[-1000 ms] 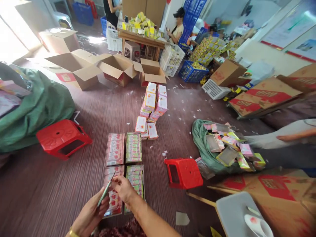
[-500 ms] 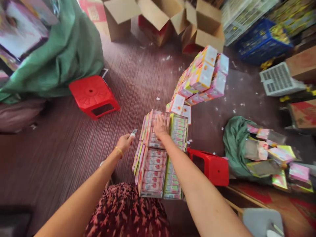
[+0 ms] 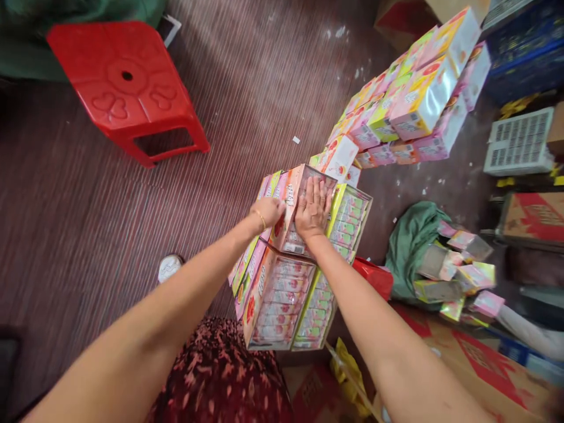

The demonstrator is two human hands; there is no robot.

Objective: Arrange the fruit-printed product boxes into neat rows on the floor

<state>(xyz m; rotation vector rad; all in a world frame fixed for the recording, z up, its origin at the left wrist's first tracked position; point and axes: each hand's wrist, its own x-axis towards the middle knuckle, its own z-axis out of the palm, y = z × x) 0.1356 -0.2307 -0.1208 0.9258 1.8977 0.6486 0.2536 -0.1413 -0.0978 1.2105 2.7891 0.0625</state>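
My right hand (image 3: 314, 208) lies flat with fingers stretched on the clear window of a pink box (image 3: 288, 235) filled with small packs. My left hand (image 3: 269, 212) is a closed fist against the printed side of that box. The utility knife seen in it half a second ago is hidden in the fist now. The box belongs to a stack, with a green-edged box (image 3: 351, 217) on its right. A larger pink box (image 3: 279, 299) with a clear window sits nearer my lap. More boxes (image 3: 247, 273) show along the left side.
Stacked fruit-print boxes (image 3: 409, 94) stand on the striped floor (image 3: 238, 88) at upper right. A red stool (image 3: 127, 88) is at upper left; another red stool (image 3: 374, 276) is partly hidden at right. A green sack (image 3: 408, 252) with opened packaging and large cartons (image 3: 484, 358) lie further right.
My left hand has moved right, from beside the stack to the pink box's side, with the utility knife now out of sight. My right hand stays on the box. The view has come closer.
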